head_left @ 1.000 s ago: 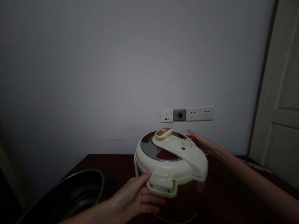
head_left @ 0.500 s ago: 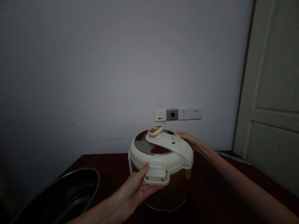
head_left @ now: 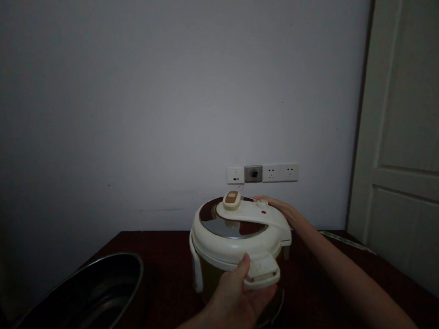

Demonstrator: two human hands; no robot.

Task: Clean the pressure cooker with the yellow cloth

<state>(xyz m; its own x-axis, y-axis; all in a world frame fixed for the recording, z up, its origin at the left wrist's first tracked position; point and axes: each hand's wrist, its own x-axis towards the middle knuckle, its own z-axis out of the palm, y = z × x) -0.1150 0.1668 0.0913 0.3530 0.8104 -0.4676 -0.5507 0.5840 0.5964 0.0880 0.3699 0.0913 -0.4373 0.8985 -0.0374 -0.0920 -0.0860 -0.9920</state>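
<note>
Left hand: the left hand point(head_left: 234, 303) comes up from below and closes around the front handle point(head_left: 262, 274) of the lid, thumb hooked over the top and fingers cupped beneath it.

Right hand: the right hand point(head_left: 279, 207) reaches in from the right, and its fingers point(head_left: 264, 198) lie stretched along the far edge of the lid, touching it. Much of the hand is behind the lid, so whether it is gripping or only resting there cannot be told.

Pressure cooker: the pressure cooker point(head_left: 213, 277) stands upright between the two hands, with the lid on it. Its base is largely hidden behind the left hand, so it cannot be told whether it rests on the bench point(head_left: 156, 247).

Lid: the cream lid point(head_left: 237, 244) has a steel centre point(head_left: 234, 229) and a long cream top handle point(head_left: 253, 213) that carries a small knob point(head_left: 262, 203) and a red dot point(head_left: 263, 212).

Nearby: a dark steel basin point(head_left: 87, 292) sits on the bench at lower left, well apart from the pressure cooker. A wall socket strip point(head_left: 262, 172) runs just above and behind the lid, and a white door point(head_left: 404, 145) stands to the right.
</note>
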